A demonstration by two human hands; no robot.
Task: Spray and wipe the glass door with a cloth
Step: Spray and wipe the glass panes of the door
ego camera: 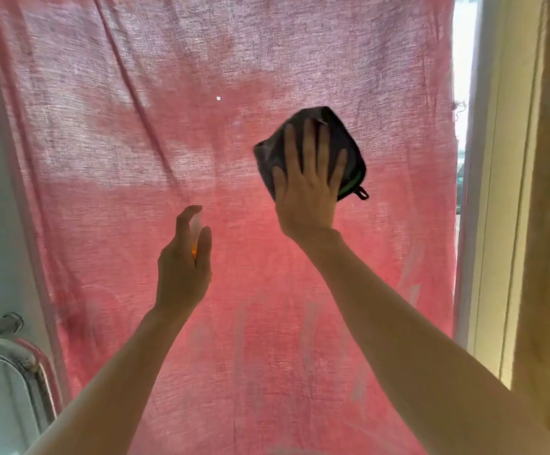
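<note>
Both forearms reach up from the bottom of the view toward the glass door [431, 307], which stands upright straight ahead with a pink curtain [136, 110] hanging behind the pane. On the right, the right hand [306, 185] lies flat with straight, spread fingers, pressing a dark folded cloth [339, 133] against the glass above mid-height. Lower and to the left, the left hand [183, 257] curls round a small clear spray bottle [196, 224], held upright, one finger arched over its top; whether the nozzle faces the glass I cannot tell.

Pale wet streaks show on the pane below the cloth and toward the lower right. My guess is that wiping is under way. The door's long axis runs vertically, and most of the marked glass lies below the cloth, so the next stroke likely runs downward or across, and the right hand, already on the pane, is the one placed to make it. A metal handle [21, 362] sits at the left edge.
</note>
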